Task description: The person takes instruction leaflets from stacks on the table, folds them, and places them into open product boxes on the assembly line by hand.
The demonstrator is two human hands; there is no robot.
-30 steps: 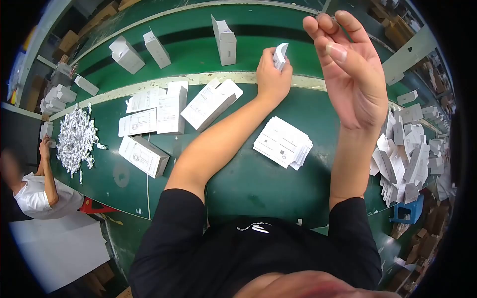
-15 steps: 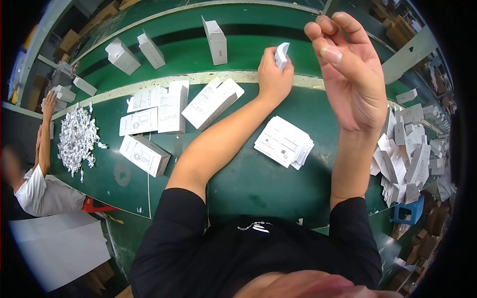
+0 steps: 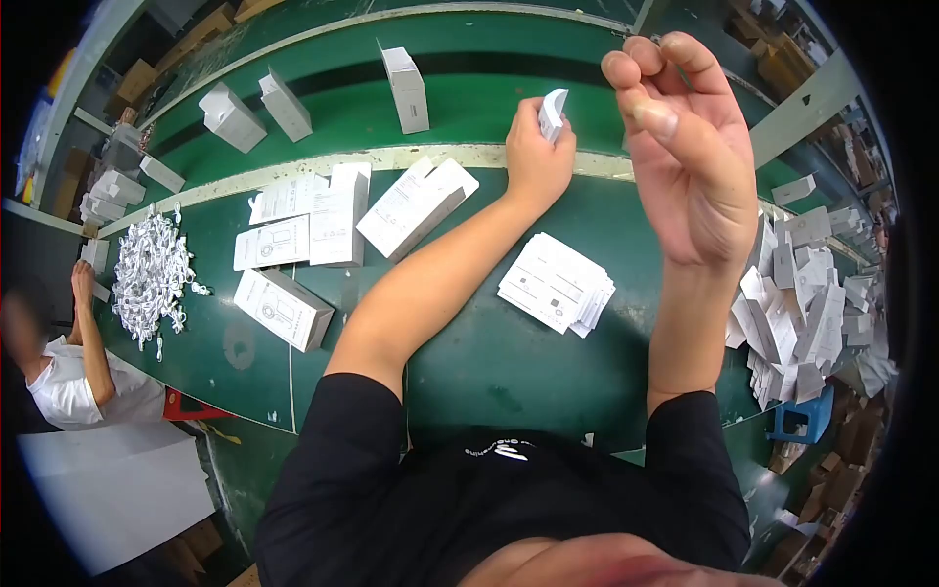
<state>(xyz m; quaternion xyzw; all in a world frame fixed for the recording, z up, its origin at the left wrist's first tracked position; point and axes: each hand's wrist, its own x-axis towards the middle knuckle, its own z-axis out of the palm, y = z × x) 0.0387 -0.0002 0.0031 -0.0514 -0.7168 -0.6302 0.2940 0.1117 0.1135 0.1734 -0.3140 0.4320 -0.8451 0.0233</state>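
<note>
My left hand (image 3: 538, 152) is closed around a small curved bundle of white paper leaflets (image 3: 553, 112), reaching over the pale strip at the table's far edge. My right hand (image 3: 690, 147) is raised, palm towards me, with loosely bent fingers apart from the thumb and nothing visible in it. Between my forearms lies a loose stack of printed white leaflets (image 3: 556, 284). Left of my left forearm are white printed boxes, one with its end flaps up (image 3: 416, 207) and another lying nearer me (image 3: 284, 308).
Several white boxes stand on the green conveyor belt (image 3: 342, 112) beyond the table. At left is a heap of white cables (image 3: 149, 269), with a co-worker (image 3: 88, 362) seated beyond. Many unfilled-looking white cartons (image 3: 797, 313) are piled at right, above a blue stool (image 3: 802, 416).
The boxes on the belt have shifted left. My right hand has dropped very slightly; my left still holds the bundle. The co-worker's arm has drawn back from the boxes at far left.
</note>
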